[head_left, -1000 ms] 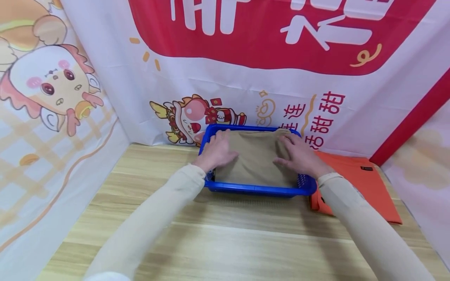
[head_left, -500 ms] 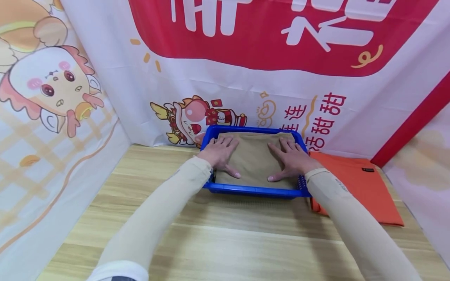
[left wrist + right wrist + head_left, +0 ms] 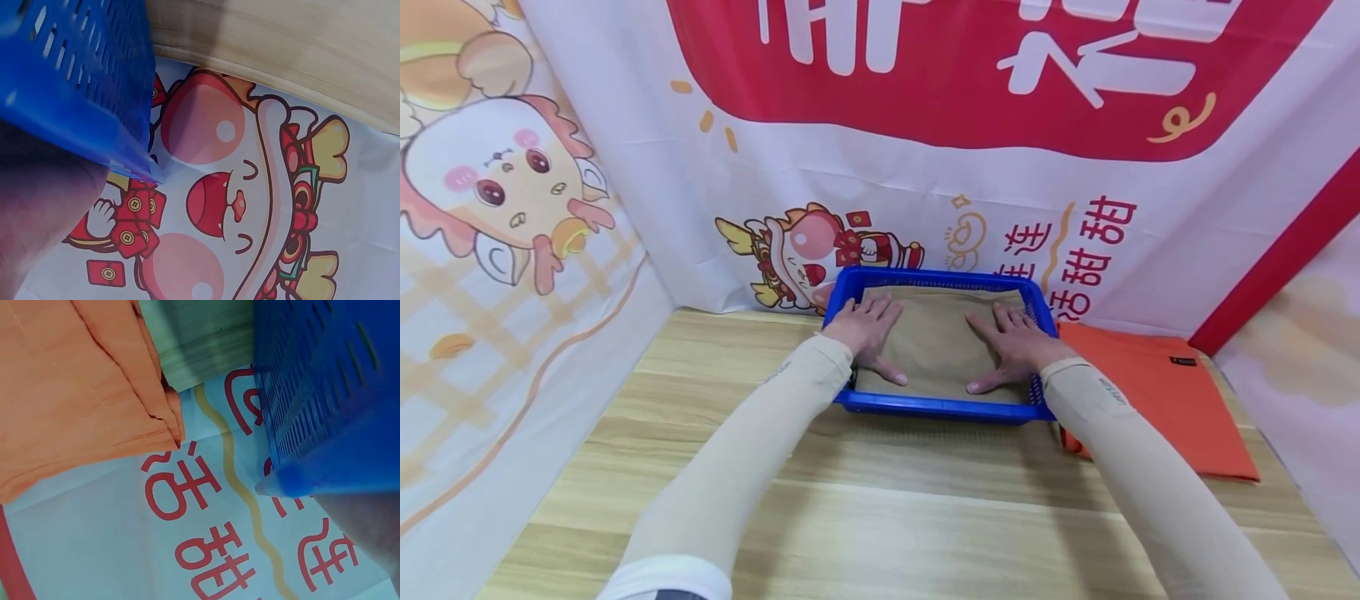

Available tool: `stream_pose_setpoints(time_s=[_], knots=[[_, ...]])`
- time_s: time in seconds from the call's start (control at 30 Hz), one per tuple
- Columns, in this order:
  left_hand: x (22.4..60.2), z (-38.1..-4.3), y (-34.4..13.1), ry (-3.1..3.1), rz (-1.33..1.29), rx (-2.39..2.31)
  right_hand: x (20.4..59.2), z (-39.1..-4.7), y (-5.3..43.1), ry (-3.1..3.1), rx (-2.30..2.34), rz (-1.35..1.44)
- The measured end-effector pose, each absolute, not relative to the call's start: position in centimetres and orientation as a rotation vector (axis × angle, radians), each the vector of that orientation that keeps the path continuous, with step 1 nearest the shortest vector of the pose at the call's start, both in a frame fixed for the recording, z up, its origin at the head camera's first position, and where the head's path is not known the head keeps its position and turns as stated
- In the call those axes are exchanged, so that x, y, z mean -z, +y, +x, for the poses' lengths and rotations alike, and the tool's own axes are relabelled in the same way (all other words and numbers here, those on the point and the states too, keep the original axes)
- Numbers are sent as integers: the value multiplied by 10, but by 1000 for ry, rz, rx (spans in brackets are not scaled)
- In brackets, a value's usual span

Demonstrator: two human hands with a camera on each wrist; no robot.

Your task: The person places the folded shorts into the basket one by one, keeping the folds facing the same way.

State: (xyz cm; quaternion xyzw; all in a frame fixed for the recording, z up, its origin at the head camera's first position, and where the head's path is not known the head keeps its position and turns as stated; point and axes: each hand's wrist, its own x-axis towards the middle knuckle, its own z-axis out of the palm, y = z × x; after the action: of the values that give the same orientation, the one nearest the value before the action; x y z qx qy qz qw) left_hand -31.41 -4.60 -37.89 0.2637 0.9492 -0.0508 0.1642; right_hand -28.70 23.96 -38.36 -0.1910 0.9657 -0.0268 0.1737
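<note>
A blue plastic basket (image 3: 936,407) with slotted sides stands against the back wall sheet. Inside it lies a folded khaki cloth (image 3: 936,342), spread nearly from side to side. My left hand (image 3: 868,333) rests on the cloth's left part, fingers spread and thumb toward the front. On the right part, my right hand (image 3: 1011,346) lies the same way, with straight, spread fingers. Each wrist crosses a side rim. In the left wrist view the basket's slotted wall (image 3: 94,69) hides most of the hand; the right wrist view shows the opposite wall (image 3: 312,381).
A folded orange cloth (image 3: 1157,400) with a small dark label lies right of the basket, close beside it. The wood-grain table (image 3: 880,517) extends in front. Printed sheets (image 3: 880,192) hang at the back and on both sides.
Both hands have come down from the cloth's far edge toward its middle, fingers spreading flat. The cloth's far edge now lies lower inside the basket.
</note>
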Motion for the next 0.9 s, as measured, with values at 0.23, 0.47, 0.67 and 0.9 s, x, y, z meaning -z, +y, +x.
stream_pose_setpoints(time_s=[0.23,0.47,0.67,0.9], knots=[[382,-312,-48,2662,725,162,387,-288,239,2692,52,-521],[379,-308,-47,2671,729,138,386,-287,240,2694,107,-546],[372,-308,-41,2698,692,52,374,-290,238,2663,199,-498],[368,-318,-35,2759,713,75,355,-298,228,2624,215,-410]])
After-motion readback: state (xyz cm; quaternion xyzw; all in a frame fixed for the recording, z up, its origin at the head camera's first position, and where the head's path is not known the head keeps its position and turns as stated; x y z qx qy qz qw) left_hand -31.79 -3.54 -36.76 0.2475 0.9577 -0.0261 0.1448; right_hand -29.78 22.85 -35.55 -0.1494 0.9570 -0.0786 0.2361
